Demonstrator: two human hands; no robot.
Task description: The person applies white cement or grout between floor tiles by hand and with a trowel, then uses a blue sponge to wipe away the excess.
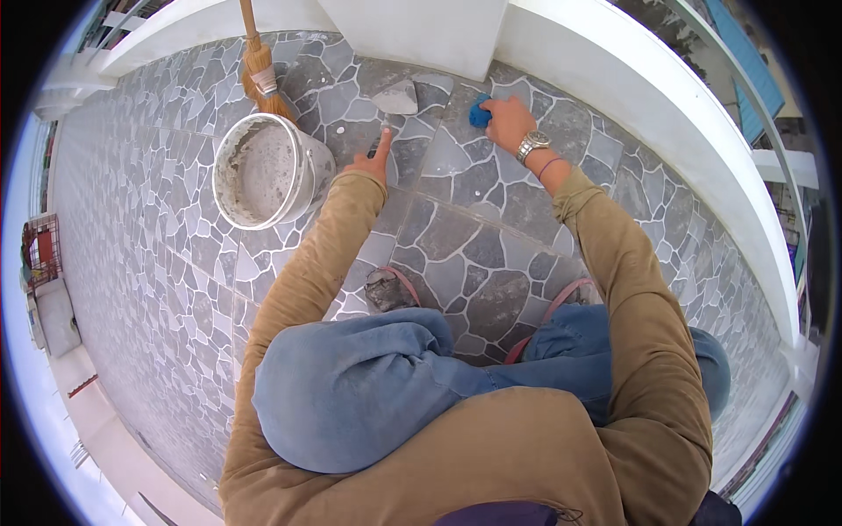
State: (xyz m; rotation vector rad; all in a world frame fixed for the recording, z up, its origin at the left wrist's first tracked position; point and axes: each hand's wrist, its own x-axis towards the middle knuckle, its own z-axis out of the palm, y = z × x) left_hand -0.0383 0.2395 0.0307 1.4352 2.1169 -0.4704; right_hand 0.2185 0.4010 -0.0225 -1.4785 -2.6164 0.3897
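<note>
My left hand (373, 162) is closed round the dark handle of a trowel, its index finger stretched along the shank. The trowel's pale grey, pointed blade (399, 98) is just over or on the stone-patterned tiles (474, 250); I cannot tell whether it touches. To the right, my right hand (511, 123) grips a crumpled blue cloth or sponge (480, 111) down at the floor, close to the white wall. A metal watch (533, 145) circles that wrist. Left of my left forearm stands a white bucket (317, 173), its inside coated with grey, mortar-like paste (260, 171).
Behind the bucket a straw broom (259, 70) stands with its bristles on the floor. A white pillar (421, 35) and a curved white parapet (675, 96) border the tiles ahead and to the right. My bent knees and shoes (390, 289) are close below my hands.
</note>
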